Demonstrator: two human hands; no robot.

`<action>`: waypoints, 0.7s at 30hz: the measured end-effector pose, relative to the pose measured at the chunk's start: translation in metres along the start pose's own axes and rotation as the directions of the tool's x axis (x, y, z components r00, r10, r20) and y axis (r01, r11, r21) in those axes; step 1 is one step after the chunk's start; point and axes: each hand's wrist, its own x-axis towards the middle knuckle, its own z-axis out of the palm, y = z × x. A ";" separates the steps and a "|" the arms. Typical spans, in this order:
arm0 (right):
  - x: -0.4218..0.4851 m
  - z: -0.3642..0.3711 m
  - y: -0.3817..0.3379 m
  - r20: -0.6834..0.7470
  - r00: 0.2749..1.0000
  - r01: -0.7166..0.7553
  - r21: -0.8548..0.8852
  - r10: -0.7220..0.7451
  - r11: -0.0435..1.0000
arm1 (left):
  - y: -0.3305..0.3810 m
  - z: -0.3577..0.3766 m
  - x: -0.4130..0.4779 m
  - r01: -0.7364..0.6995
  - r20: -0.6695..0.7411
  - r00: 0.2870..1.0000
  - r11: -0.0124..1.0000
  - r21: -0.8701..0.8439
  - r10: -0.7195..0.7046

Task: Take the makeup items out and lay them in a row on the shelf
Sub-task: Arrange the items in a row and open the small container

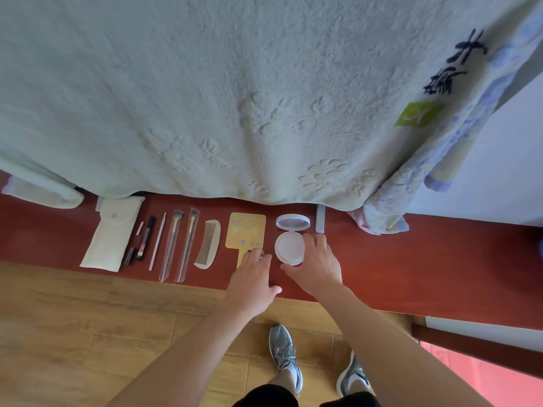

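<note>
Makeup items lie in a row on the dark red shelf (411, 254). From the left: a pale fabric pouch (113, 233), a dark tube (147, 236), a thin stick (157, 240), two wrapped brushes (179, 245), a comb (209, 243), a yellow hand mirror (246, 230), an opened white compact (291, 243) and a small grey stick (320, 219). My right hand (316, 264) curls round the compact's base from its right and near side. My left hand (254, 273) rests on the shelf over the mirror's handle, fingers bent, beside the compact.
A large pale green towel (235, 98) hangs over the back of the shelf, with a blue patterned cloth (411, 186) at the right. The wooden floor (88, 318) and my shoes (286, 356) lie below the shelf's front edge.
</note>
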 end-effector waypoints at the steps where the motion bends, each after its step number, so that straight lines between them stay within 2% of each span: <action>1: 0.000 0.000 0.000 -0.001 1.000 -0.001 -0.003 0.001 1.000 | 0.000 0.000 0.000 -0.001 -0.002 1.000 1.000 0.000 0.001; 21: -0.004 -0.004 -0.002 0.034 0.999 -0.002 0.007 0.002 1.000 | 0.003 -0.001 -0.001 0.011 0.004 1.000 1.000 0.004 -0.011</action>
